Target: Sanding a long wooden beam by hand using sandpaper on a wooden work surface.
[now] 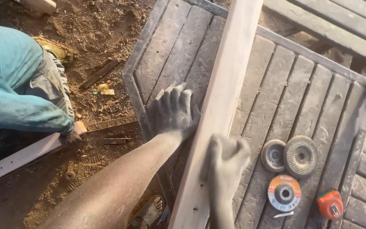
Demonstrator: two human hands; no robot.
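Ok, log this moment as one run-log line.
left hand: flat on slatted panel | right hand: on pale wooden plank | nearby: grinding discs, tape measure

One head cam only, worn by the person, looking steeply down, close over the slatted desk (276,85); dirt ground (94,34) past desk's left edge.

Three grinding discs (300,155), one orange tape measure (330,204), perhaps two pale wooden boards (225,97).

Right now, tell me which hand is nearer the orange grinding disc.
Right. The right hand rests on the pale plank, just left of the orange grinding disc; the left hand lies flat beyond the plank, farther away.
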